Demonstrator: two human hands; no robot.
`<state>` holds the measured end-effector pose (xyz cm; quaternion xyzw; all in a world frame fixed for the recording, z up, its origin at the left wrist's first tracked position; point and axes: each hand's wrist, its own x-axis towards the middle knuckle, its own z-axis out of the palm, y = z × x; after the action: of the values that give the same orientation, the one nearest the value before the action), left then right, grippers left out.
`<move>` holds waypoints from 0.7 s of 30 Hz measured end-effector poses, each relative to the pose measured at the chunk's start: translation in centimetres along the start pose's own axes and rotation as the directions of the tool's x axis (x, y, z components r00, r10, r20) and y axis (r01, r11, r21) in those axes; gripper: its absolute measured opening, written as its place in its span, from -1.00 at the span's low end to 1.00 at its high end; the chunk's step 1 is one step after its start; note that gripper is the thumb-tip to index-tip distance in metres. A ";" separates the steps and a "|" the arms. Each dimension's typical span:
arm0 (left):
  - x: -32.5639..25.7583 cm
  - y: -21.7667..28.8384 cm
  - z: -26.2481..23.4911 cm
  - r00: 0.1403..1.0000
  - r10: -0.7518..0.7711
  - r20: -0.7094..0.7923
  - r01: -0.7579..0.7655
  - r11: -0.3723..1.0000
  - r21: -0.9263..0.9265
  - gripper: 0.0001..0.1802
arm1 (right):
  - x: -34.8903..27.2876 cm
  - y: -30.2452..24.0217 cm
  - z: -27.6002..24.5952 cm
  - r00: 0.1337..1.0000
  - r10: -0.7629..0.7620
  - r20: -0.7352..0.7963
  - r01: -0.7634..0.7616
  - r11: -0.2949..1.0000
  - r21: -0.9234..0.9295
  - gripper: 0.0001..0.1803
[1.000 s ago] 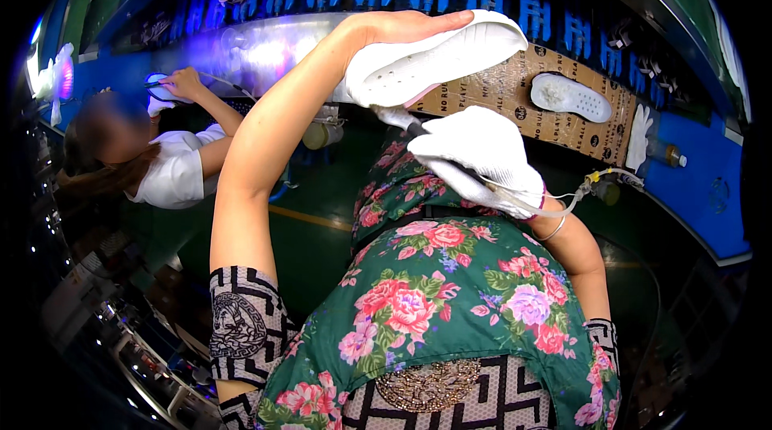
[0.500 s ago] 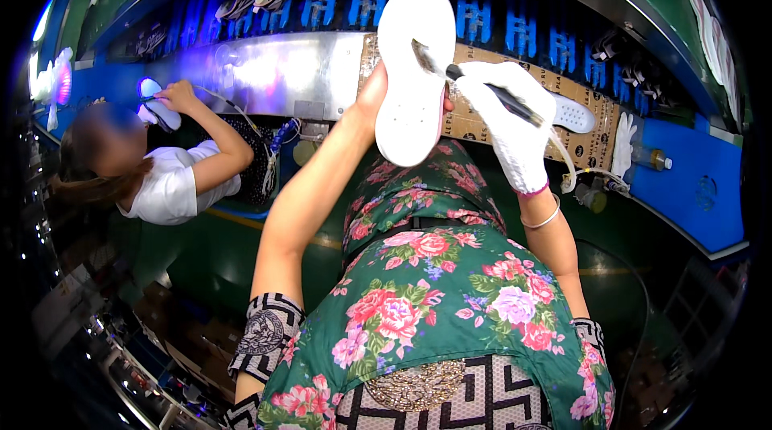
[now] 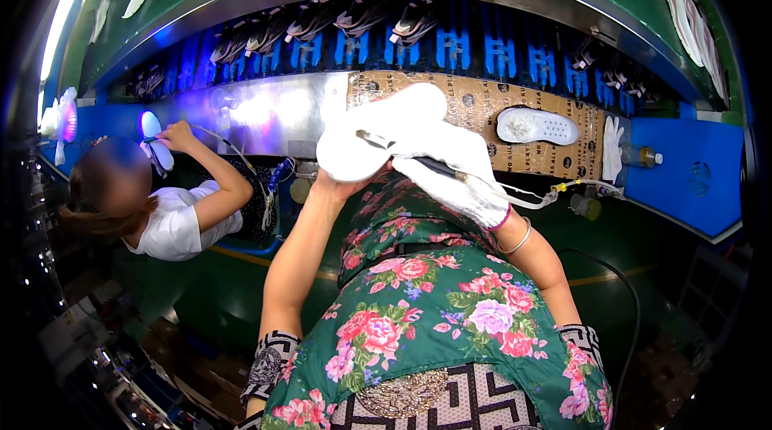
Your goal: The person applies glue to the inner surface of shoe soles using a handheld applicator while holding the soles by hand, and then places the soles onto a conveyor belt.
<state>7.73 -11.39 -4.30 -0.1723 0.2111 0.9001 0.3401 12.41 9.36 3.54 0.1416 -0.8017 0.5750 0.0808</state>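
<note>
My bare left hand [image 3: 346, 187] grips a white shoe sole [image 3: 347, 153] from beneath, its fingers mostly hidden under it. The sole lies tilted across the near edge of the cardboard, its far end pointing up and right. My right hand [image 3: 454, 153], in a white knit glove, is closed around the dark handle of a brush [image 3: 439, 166]. The brush tip rests at the sole's face, near its middle. A pale tube [image 3: 527, 203] runs from beside the gloved hand to the right.
Another sole [image 3: 537, 126], with small holes, lies on the printed cardboard [image 3: 474, 96]. Right of it are a white glove [image 3: 613, 149] and a bottle [image 3: 643, 157] on a blue table [image 3: 696, 189]. Behind, dark shoes [image 3: 362, 15] sit on blue racks. A co-worker [image 3: 181, 217] works at left.
The sole has come down and left, turning from upright to slanted. My right hand has moved down and left with the brush. The sole with holes on the cardboard now shows fully.
</note>
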 end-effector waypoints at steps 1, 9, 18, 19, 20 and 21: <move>-0.1 0.1 1.0 1.000 -0.007 0.001 0.007 1.000 0.005 -0.28 | 0.1 -0.4 0.0 1.000 0.022 -0.013 -0.022 1.000 -0.002 -0.83; -0.3 -1.3 3.0 0.929 0.097 0.357 -0.064 0.992 -0.104 -0.03 | 0.7 -0.8 0.1 0.988 -0.047 -0.148 0.057 0.996 0.065 -0.77; 1.5 -3.6 4.7 0.888 0.219 0.405 -0.162 0.972 -0.169 0.08 | -0.1 -1.3 -0.3 0.977 0.089 -0.193 -0.046 0.976 0.214 -0.74; 1.5 -4.0 5.1 0.911 0.246 0.331 -0.223 0.969 -0.105 0.02 | -0.4 -1.3 -0.7 0.982 0.060 -0.181 -0.031 0.986 0.161 -0.73; 1.6 -4.2 4.9 0.912 0.244 0.329 -0.223 0.969 -0.101 0.02 | -0.2 -1.8 -1.1 0.985 0.033 -0.167 -0.014 0.994 0.109 -0.71; 1.7 -4.3 4.4 0.920 0.216 0.328 -0.180 0.974 -0.136 0.00 | -0.1 -2.3 -1.2 0.987 0.016 -0.161 0.001 0.995 0.105 -0.71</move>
<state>8.75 -5.34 -2.52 -0.0091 0.1189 0.9557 0.2691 13.18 9.82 6.03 0.0955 -0.7619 0.6260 0.1359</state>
